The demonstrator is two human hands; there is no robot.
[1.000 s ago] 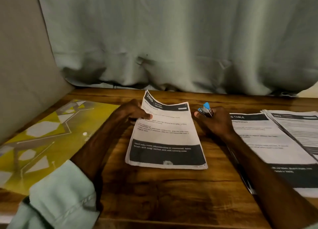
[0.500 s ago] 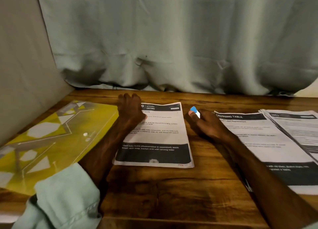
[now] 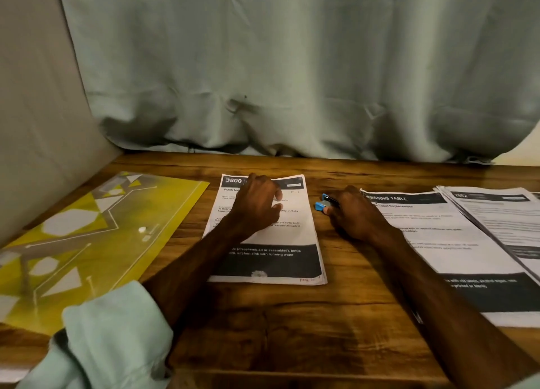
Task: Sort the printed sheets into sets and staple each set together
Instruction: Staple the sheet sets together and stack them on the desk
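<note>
Your right hand (image 3: 356, 216) curls round the small blue stapler (image 3: 323, 204), just right of the white printed paper set (image 3: 285, 242)'s far right corner. Your left hand (image 3: 258, 203), fingers relaxed, presses this set down, its length running away from you.

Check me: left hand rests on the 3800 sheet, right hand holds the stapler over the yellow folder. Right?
One slip: the stapler is not over the folder. The right hand holds it over the table, between the 3800 sheet and the DRESSING TABLE sheet. The left hand does rest on the 3800 sheet. The head view shows it.
</note>
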